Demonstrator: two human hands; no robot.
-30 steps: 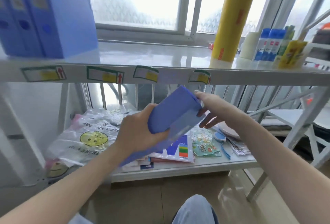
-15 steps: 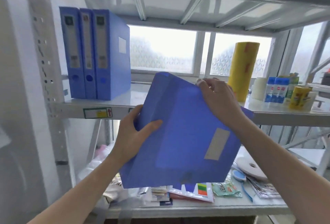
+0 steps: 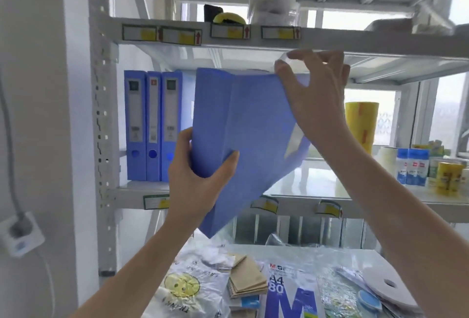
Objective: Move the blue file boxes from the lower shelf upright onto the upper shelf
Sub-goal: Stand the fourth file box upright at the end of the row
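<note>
Blue plastic file box (image 3: 243, 145), centre frame, is held tilted above the upper shelf (image 3: 317, 198). Left hand (image 3: 195, 183) clamps its lower edge; right hand (image 3: 317, 94) pinches the top corner, apparently steering it upright beside three standing blue file boxes (image 3: 152, 127).

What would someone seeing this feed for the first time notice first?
The big blue file box fills the middle of the view, tilted in the air in front of the upper shelf. The left hand grips its lower edge and the right hand pinches its top corner. Just left of it, three blue file boxes stand upright on that shelf.
</note>
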